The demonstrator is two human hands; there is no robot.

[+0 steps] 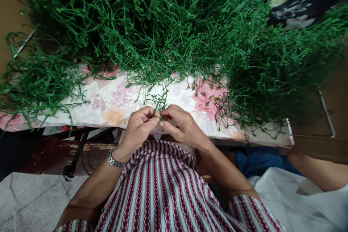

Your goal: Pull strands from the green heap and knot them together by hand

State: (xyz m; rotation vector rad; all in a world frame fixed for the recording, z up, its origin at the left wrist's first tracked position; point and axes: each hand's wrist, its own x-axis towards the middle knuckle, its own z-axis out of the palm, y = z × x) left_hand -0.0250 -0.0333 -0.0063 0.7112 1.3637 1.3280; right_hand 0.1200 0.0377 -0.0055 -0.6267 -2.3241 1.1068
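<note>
Both of my hands meet at the front edge of the table, working on one small green plastic stem [162, 101] with thin branching tips. My left hand [140, 125], with a metal watch on its wrist, pinches the stem between thumb and fingers. My right hand [181, 125] pinches its lower end, thumb against the fingertips. The two thumbs nearly touch, and the fingers partly hide where the pieces join. Just beyond my hands, a large heap of similar green stems [152, 18] covers the far side of the table.
A floral tablecloth [179, 94] covers the narrow table. Smaller piles of green stems lie at the left [43, 83] and right [261, 76]. A dark flowered chair seat [299, 5] stands at the back right. Another person's arm [320, 170] is at the lower right.
</note>
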